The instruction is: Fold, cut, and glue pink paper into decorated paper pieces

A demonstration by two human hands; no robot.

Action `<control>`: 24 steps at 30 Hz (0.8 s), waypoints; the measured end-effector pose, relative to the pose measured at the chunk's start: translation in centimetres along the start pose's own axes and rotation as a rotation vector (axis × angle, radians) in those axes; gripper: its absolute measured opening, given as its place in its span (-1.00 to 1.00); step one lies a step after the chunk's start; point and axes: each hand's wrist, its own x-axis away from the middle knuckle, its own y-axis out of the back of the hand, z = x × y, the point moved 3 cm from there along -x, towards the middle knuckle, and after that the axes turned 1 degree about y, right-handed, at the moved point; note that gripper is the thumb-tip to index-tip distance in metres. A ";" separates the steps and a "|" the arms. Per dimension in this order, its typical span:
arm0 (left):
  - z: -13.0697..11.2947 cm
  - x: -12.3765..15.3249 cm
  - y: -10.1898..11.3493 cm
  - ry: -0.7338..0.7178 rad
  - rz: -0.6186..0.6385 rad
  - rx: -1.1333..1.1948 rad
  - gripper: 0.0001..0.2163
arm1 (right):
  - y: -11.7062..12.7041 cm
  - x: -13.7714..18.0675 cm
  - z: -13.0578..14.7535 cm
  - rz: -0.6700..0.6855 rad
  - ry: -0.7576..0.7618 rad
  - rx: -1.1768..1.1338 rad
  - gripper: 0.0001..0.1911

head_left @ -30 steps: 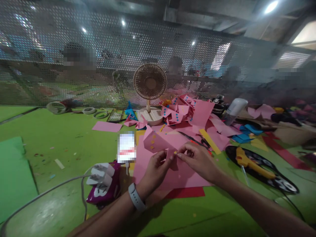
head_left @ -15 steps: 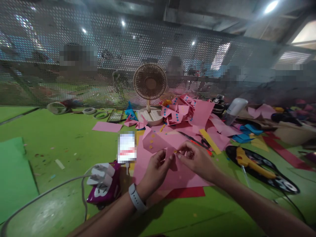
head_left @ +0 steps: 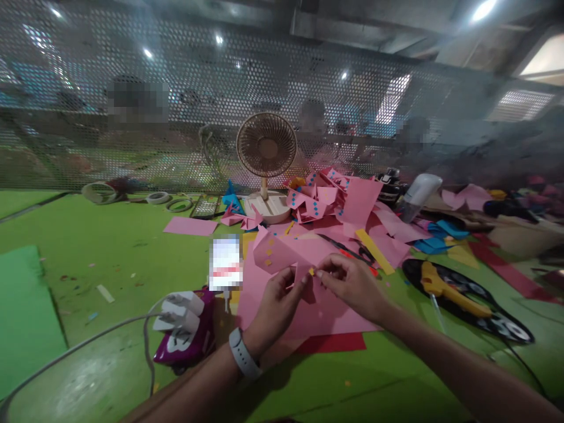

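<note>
A folded pink paper piece (head_left: 282, 252) with a row of small yellow squares on its side stands tilted over a flat pink sheet (head_left: 335, 314). My left hand (head_left: 282, 296) is closed on the lower edge of the folded piece, thumb in front and fingers partly hidden behind it. Another small yellow paper square (head_left: 311, 271) shows against the pink paper between my two hands. At its right edge are the pinched thumb and forefinger of my right hand (head_left: 352, 282). Whether that square is stuck to the paper I cannot tell.
A phone (head_left: 225, 262) lies left of the pink sheet, beside a purple pack with white plugs (head_left: 183, 311) and a cable. Behind stand a fan (head_left: 267, 147) and a pile of folded pink papers (head_left: 319, 197). Scissors (head_left: 365, 254) and a yellow glue gun (head_left: 453, 294) lie right.
The fingertips of my right hand have shifted slightly right, and more of the small yellow square shows. My left hand keeps its hold on the folded pink paper.
</note>
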 end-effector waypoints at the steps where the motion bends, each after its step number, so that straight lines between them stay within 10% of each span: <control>1: 0.0 0.0 0.0 0.003 -0.003 0.009 -0.72 | 0.0 0.0 0.0 -0.004 -0.002 0.001 -0.87; 24: 1.8 -0.2 0.2 0.068 -0.071 0.132 -0.73 | -0.9 0.2 0.9 -0.123 -0.034 0.026 -0.88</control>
